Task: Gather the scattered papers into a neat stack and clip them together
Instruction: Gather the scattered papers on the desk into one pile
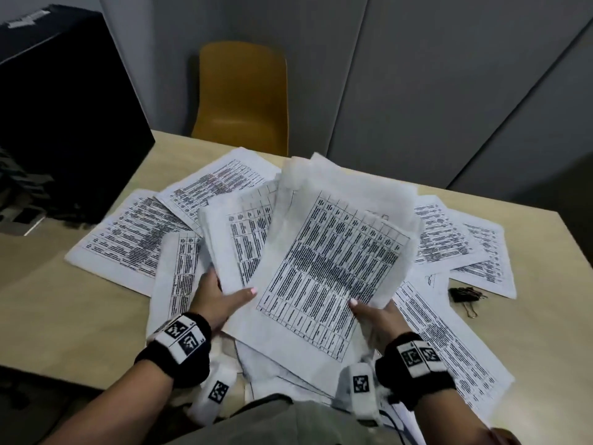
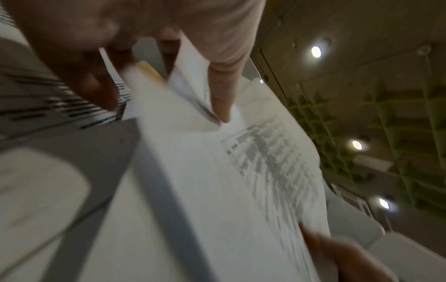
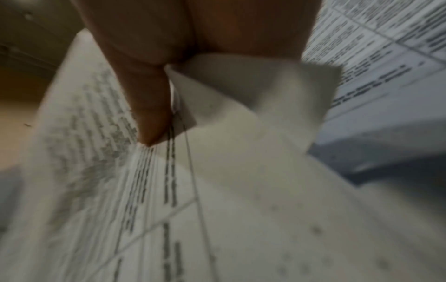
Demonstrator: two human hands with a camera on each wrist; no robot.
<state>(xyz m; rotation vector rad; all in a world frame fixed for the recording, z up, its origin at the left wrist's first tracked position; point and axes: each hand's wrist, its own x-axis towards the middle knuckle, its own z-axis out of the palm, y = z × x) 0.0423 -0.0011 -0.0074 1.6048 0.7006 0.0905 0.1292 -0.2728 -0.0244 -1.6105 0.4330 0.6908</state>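
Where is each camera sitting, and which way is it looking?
Head: worn high, looking down at the table, scattered papers and binder clip; shows the left hand and right hand, each gripping held sheets.
Left wrist: looks along the fingers, up past paper to ceiling lights.
Right wrist: looks along its fingers pinching printed sheets.
Shared: all three see the held sheets.

Bare table (image 1: 57, 303) lies open at the near left and along the far right edge, while scattered papers (image 1: 128, 239) cover the middle, a binder clip (image 1: 465, 297) sits right, and a black box (image 1: 64, 117) blocks the far left.
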